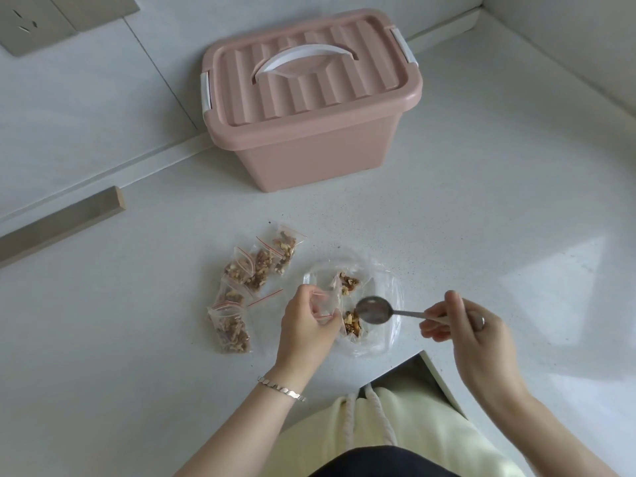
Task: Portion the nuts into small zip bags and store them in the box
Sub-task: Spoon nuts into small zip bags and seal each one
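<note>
My left hand (pixel 306 325) pinches a small clear zip bag (pixel 344 320) with walnut pieces at its bottom, held over a clear plastic container (pixel 385 297). My right hand (pixel 461 321) grips the handle of a metal spoon (pixel 373 310); its empty bowl sits at the bag's mouth. A few walnut pieces (pixel 349 282) lie in the container. Several filled zip bags (pixel 254 270) with red seals lie on the counter to the left. The pink storage box (pixel 309 101) stands behind, lid closed, white handle folded down.
The white counter (pixel 481 218) meets walls at the back and right, and its front edge has a notch near my body. A tan strip (pixel 62 222) lies at the left. A wall socket (pixel 24 22) is at the top left.
</note>
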A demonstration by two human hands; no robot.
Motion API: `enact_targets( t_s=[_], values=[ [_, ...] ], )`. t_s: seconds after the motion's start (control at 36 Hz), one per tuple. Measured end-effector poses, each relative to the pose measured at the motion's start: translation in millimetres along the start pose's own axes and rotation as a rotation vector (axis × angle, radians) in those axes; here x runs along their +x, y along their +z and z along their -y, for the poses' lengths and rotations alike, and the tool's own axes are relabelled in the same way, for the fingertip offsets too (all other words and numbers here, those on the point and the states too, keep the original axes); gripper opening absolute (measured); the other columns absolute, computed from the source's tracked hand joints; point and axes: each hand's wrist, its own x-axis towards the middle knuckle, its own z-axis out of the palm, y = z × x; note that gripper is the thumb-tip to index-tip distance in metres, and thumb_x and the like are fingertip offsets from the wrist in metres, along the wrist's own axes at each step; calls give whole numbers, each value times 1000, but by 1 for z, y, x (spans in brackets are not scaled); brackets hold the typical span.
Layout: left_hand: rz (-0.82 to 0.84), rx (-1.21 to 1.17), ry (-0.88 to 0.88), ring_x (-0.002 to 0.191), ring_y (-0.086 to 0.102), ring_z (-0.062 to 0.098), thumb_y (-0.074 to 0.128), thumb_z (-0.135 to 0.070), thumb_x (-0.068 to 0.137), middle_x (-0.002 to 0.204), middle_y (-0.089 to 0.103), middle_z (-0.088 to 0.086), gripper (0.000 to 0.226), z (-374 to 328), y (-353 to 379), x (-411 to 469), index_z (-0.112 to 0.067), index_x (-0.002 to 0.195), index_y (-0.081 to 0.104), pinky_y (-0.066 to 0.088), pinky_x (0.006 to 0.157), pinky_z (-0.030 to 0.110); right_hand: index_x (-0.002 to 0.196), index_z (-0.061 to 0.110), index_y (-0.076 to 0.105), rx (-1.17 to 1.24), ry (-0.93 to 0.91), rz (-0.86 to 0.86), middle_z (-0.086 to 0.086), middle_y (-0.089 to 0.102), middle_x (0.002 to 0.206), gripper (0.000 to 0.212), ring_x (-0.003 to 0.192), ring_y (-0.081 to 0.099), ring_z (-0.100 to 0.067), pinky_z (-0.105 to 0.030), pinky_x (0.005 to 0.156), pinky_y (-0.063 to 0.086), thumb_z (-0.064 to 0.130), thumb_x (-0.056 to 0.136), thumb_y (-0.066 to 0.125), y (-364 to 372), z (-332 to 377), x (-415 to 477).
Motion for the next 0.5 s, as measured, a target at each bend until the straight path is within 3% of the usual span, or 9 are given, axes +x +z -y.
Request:
enact_targets(
  t_s=[0.11, 0.19, 0.31, 0.42, 0.5],
  values=[
    [124, 86, -48, 82, 56, 1, 67, -18, 81, 101, 56, -8, 25, 4, -1, 0, -23, 97, 49, 39, 62, 7, 71, 14, 64, -118, 56, 45, -3, 68, 61, 36, 57, 63, -9, -24, 61, 51, 32, 93, 42, 6, -12, 2],
    [146, 131, -48, 90, 59, 12, 67, -17, 80, 100, 57, -6, 26, 7, 1, 0, -23, 96, 47, 41, 68, 16, 71, 16, 63, -180, 68, 52, -1, 68, 63, 34, 58, 64, -8, -27, 66, 52, 32, 93, 44, 11, -16, 3],
    [180, 157, -60, 92, 57, 12, 65, -16, 81, 95, 54, -9, 24, 12, 4, -2, -24, 95, 46, 38, 63, 9, 71, 17, 64, -226, 56, 44, 1, 68, 63, 34, 59, 64, -6, -27, 67, 52, 32, 94, 44, 14, -17, 1],
    [210, 188, -77, 91, 58, 11, 63, -17, 82, 95, 54, -14, 22, 15, 6, -3, -27, 92, 46, 42, 71, 16, 68, 24, 61, -314, 25, 81, 3, 67, 65, 33, 63, 64, -9, -24, 64, 50, 33, 95, 43, 17, -9, -2],
    [228, 215, -86, 91, 58, 11, 61, -18, 83, 97, 55, -14, 21, 14, 5, -3, -28, 92, 45, 43, 70, 18, 74, 15, 65, -433, -43, 116, 8, 64, 66, 36, 66, 64, -12, -22, 61, 48, 32, 95, 42, 22, -3, -4]
  ],
)
